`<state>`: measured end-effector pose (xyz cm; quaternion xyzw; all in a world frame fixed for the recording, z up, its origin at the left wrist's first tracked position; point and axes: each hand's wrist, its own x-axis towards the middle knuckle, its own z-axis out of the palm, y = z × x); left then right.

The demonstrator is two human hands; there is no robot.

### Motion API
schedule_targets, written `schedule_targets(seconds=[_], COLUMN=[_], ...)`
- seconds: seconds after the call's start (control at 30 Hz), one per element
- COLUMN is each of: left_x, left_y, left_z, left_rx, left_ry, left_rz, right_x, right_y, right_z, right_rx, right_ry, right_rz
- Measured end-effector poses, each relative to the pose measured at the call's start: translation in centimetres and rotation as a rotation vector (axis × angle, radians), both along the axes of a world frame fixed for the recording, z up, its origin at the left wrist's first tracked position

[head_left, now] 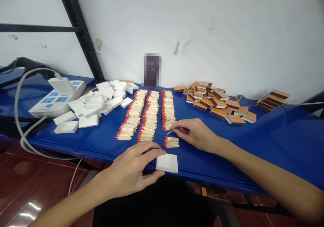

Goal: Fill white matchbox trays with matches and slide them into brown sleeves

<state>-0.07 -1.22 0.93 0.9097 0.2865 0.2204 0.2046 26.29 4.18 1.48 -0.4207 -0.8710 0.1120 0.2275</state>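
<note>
My left hand (130, 169) rests at the near edge of the blue table (253, 142), its fingertips touching a white inner matchbox tray (167, 162). My right hand (193, 132) pinches a single red-tipped match (170, 131) just above a small bundle of matches (172, 142). Three long rows of matches (149, 114) lie behind, running away from me.
A pile of white trays (95, 103) sits at the left beside a white power strip (58, 95) with a grey cable (24, 119). Brown matchbox sleeves (215, 102) are heaped at the right, with a small stack (273, 99) further right. A black frame (81, 34) leans against the wall.
</note>
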Motion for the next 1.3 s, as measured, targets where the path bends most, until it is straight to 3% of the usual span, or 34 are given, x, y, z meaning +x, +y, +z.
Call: schedule_targets(seconds=[0.47, 0.7, 0.9, 1.1, 1.3], left_x=[-0.1, -0.1, -0.2, 0.0, 0.0], left_y=[0.0, 0.0, -0.1, 0.0, 0.0], left_z=[0.0, 0.0, 0.0, 0.1, 0.1], left_rx=[0.02, 0.02, 0.032, 0.049, 0.023], left_ry=[-0.005, -0.011, -0.021, -0.038, -0.031], left_rz=[0.002, -0.011, -0.012, -0.014, -0.011], right_x=[-0.4, -0.3, -0.2, -0.3, -0.6], right_y=[-1.2, -0.2, 0.0, 0.1, -0.1], right_z=[1.6, 0.2, -0.1, -0.1, 0.3], right_rx=[-0.211, -0.022, 0.05, 0.034, -0.102], right_ry=[0.058, 0.034, 0.022, 0.026, 0.047], right_rz=[0.001, -0.021, -0.011, -0.012, -0.087])
